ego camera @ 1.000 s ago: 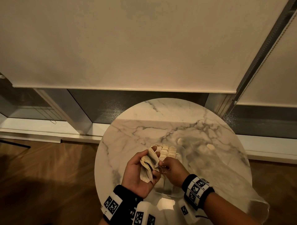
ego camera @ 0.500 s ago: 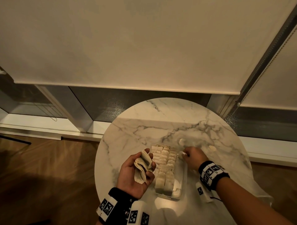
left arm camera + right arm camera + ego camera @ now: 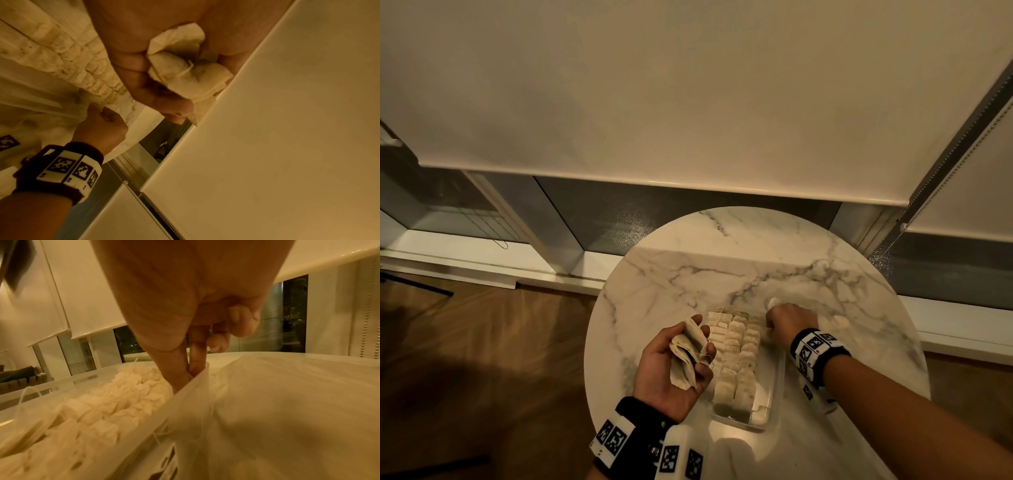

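Note:
A clear plastic tray [image 3: 774,407] on the round marble table [image 3: 688,267] holds rows of tea bags [image 3: 736,349]. My left hand [image 3: 671,370] hovers palm-up at the tray's left side and grips a crumpled bunch of tea bags [image 3: 688,353], which fills the palm in the left wrist view [image 3: 185,73]. My right hand [image 3: 779,323] is at the tray's far right corner. In the right wrist view its thumb and forefinger [image 3: 197,363] are pinched together inside the tray wall [image 3: 144,426], apparently on a tea bag the wall partly hides.
Two loose tea bags lie on the table beyond the right hand, one [image 3: 774,302] just past the knuckles and one [image 3: 840,322] further right. A lowered roller blind [image 3: 688,102] and window frame stand behind the table. Wooden floor [image 3: 482,342] lies to the left.
The right hand left the left hand's bunch, swung out to the tray's far right corner and lowered its pinched fingers into it. The left hand turned palm-up and drew slightly left.

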A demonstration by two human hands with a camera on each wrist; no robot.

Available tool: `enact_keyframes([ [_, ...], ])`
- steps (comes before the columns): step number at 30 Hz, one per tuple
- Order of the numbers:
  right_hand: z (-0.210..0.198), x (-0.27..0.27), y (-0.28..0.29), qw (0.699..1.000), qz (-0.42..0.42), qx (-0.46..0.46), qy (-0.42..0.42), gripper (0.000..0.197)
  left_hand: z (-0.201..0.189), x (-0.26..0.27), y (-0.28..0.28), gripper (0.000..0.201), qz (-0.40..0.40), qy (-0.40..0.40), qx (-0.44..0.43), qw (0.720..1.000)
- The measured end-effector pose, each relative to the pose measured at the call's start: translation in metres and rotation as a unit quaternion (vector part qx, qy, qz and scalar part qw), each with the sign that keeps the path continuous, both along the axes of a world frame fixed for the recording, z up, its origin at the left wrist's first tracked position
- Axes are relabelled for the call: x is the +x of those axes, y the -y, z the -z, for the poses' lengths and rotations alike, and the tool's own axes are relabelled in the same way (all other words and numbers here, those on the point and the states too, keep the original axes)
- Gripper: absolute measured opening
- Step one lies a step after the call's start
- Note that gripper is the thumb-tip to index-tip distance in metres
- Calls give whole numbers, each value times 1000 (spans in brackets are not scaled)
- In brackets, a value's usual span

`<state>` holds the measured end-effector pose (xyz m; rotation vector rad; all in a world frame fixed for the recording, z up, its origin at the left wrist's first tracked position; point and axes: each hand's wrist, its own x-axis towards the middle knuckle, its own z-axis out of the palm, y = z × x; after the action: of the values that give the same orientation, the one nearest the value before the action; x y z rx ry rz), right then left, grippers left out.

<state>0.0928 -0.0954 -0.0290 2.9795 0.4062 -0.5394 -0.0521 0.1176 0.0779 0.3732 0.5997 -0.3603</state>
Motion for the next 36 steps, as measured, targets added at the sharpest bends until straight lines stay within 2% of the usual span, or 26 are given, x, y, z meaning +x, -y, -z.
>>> enact_keyframes([
  [7, -2, 4, -5, 999, 20, -22, 26, 31, 5, -1, -1, 28, -6, -2, -5, 1000],
  [16, -2, 7, -1, 998, 62, 10, -2, 43, 8, -2, 2, 29, -7, -6, -8, 1000],
  [21, -3, 10, 1, 996, 83, 26, -30, 39, 8, -4, 3, 33, -4, 2, -9, 1000],
  [30, -4, 10, 4, 990, 117, 78, -32, 37, 8, -7, 4, 34, -10, -3, -10, 1000],
  [33, -6, 9, 7, 979, 166, 113, -46, 35, 7, -9, 2, 30, -16, -7, -6, 1000],
  [36, -10, 4, 12, 954, 233, 177, -64, 23, 9, -11, -1, 28, -24, -10, -4, 1000],
])
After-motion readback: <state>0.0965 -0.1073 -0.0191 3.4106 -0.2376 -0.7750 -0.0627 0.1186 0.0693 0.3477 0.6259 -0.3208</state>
